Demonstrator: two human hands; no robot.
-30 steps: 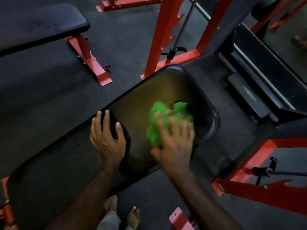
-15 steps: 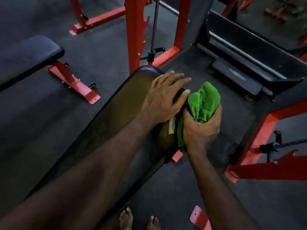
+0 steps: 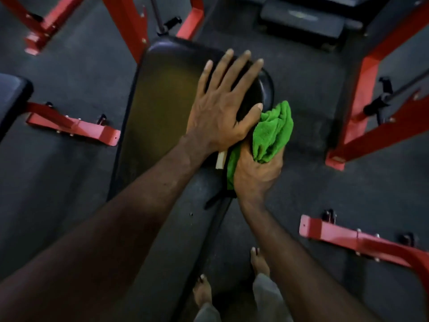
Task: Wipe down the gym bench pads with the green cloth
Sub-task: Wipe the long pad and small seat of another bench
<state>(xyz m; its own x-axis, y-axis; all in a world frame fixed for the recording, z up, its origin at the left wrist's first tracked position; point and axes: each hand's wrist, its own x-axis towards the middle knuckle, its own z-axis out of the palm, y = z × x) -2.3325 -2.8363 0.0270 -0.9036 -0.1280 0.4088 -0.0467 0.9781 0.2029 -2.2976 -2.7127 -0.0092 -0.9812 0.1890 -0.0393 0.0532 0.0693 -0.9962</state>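
Note:
A long black bench pad [image 3: 160, 108] runs from the lower middle up to the centre of the view. My left hand [image 3: 220, 105] lies flat on its far right part with fingers spread. My right hand [image 3: 257, 170] grips a bunched green cloth [image 3: 271, 133] against the pad's right side edge, just below my left thumb. A pale tag [image 3: 220, 159] sticks out at that edge under my left wrist. The pad's side under the cloth is hidden.
Red steel rack uprights [image 3: 130, 29] and feet [image 3: 376, 140] stand around the bench on dark rubber floor. A second black bench pad [image 3: 11, 98] with a red foot [image 3: 76, 129] is at the left. Another red foot [image 3: 362, 242] lies lower right. My bare feet [image 3: 260, 261] are below.
My left hand has spread flat further up the pad. The right hand with the cloth stays at the pad's right edge. The view has swung so that the bench points straight up.

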